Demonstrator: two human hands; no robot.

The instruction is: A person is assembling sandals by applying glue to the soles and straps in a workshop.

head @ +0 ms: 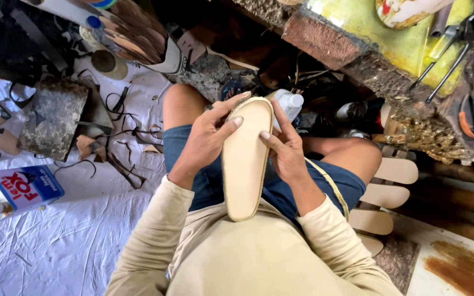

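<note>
From the head view, the left hand [207, 134] and right hand [287, 151] both grip a pale shoe sole [245, 159] standing on the lap, fingers pressing its edge near the toe. A woven trim already rims it; similar plain soles [385, 189] lie stacked at right, untrimmed.

We see soft, even daylight, dim shadow toward 12 o'clock, wide-angle bending at the edges, and sharp central focus.
</note>
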